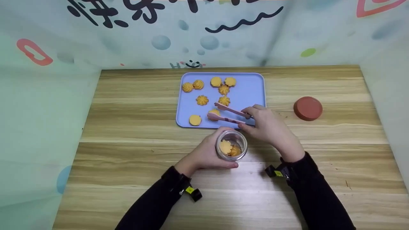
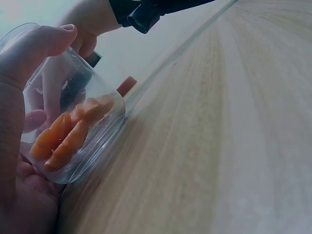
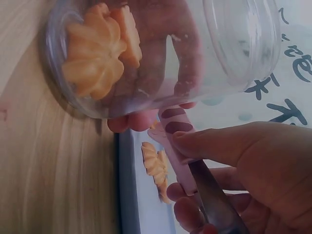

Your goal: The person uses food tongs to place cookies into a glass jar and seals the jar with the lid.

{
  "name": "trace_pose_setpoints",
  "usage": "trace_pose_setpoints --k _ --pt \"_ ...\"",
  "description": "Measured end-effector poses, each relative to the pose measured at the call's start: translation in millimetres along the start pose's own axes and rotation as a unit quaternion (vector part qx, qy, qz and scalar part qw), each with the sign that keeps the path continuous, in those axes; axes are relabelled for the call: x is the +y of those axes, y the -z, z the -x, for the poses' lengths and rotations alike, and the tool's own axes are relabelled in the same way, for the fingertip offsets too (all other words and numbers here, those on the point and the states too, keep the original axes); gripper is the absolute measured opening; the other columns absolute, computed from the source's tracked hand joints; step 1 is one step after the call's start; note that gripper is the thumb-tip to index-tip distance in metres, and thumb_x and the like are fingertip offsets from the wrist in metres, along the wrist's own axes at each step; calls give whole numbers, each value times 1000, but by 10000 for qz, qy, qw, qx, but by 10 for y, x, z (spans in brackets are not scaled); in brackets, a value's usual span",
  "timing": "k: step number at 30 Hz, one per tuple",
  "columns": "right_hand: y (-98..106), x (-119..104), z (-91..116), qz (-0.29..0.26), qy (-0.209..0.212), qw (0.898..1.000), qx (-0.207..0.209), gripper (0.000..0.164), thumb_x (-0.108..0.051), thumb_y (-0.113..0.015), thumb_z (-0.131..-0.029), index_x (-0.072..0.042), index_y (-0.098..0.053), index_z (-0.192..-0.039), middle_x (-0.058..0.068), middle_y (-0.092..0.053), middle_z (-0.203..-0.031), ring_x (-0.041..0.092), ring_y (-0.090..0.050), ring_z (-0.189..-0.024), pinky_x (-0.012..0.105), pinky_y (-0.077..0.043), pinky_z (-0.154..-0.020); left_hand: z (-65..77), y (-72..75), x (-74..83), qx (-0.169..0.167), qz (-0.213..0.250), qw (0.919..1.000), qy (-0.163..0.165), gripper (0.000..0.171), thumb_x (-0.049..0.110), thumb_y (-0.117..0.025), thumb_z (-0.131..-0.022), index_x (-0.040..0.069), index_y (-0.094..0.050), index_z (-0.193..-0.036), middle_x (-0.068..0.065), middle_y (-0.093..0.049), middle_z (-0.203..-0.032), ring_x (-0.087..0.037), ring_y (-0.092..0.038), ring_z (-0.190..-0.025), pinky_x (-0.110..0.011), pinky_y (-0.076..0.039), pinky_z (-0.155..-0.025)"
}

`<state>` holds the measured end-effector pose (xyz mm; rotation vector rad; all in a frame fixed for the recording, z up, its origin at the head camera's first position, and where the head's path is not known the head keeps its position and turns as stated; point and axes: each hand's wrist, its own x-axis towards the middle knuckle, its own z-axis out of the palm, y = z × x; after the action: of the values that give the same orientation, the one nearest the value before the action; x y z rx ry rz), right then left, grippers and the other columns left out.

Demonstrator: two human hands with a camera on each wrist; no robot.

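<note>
My left hand [image 1: 209, 151] is wrapped round a clear jar [image 1: 242, 139] standing in front of the tray. A few cookies [image 3: 95, 53] lie at the bottom of the jar, seen through its wall in both wrist views. My right hand [image 1: 266, 126] holds pink tongs [image 1: 230, 111] with metal at the handle end. The tongs' tips are spread over the blue tray [image 1: 252, 92]; the lower tip overlaps a round cookie [image 1: 214, 112], and the upper one lies close to a ridged cookie [image 1: 224, 101].
Several more cookies [image 1: 202, 100] lie scattered on the tray, some ridged side up, some flat side up. A round red-brown lid [image 1: 308, 108] sits to the right on the wooden table [image 1: 134, 159]. A printed cloth [image 1: 127, 48] hangs behind the table.
</note>
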<state>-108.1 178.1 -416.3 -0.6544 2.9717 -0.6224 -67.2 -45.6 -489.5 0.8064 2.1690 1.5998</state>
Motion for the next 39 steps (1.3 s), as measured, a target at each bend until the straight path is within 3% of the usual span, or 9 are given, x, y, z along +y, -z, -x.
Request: trace_pose_setpoints --k 6,11,16,25,32,39 --pt "-6 8 9 -90 59 9996 -247 40 -39 -69 -84 -12 -65 -114 7 -67 -99 24 -63 -87 43 -52 -75 18 47 183 -102 118 9997 196 96 42 -90 -56 28 -37 -135 15 -53 -129 -9 -52 -122 -32 -39 -110" --pt "-6 15 15 -94 56 9996 -256 36 -37 -70 -84 -14 -66 -112 5 -68 -98 22 -64 -86 42 -52 -75 36 94 329 -178 115 9997 77 95 34 -90 -59 19 -37 -137 7 -54 -129 -19 -52 -123 -38 -40 -110" --pt "5 15 11 -142 -53 9995 -277 30 -35 -70 -84 -16 -67 -107 2 -68 -95 21 -63 -83 39 -52 -73 36 104 368 -170 85 9998 -45 91 31 -90 -60 23 -38 -134 2 -56 -129 -24 -54 -122 -41 -40 -109" --pt "20 8 5 -149 -135 9993 -300 27 -34 -69 -86 -17 -68 -106 0 -67 -93 20 -64 -83 38 -52 -73 37 108 362 -157 69 9999 -3 91 32 -91 -59 25 -39 -134 6 -55 -129 -22 -53 -123 -41 -40 -110" --pt "42 25 12 -97 -117 9995 -280 26 -34 -69 -86 -16 -69 -104 1 -69 -92 21 -65 -84 39 -52 -74 -9 11 13 20 -35 10000 -26 96 48 -89 -54 36 -37 -133 16 -54 -126 -6 -53 -120 -29 -41 -108" --pt "78 65 16 -221 -152 9990 -368 26 -33 -68 -87 -14 -69 -104 2 -68 -92 23 -65 -86 40 -52 -75 -5 1 -8 2 25 9999 -137 95 47 -90 -54 35 -37 -132 14 -55 -126 -7 -53 -119 -29 -41 -108"
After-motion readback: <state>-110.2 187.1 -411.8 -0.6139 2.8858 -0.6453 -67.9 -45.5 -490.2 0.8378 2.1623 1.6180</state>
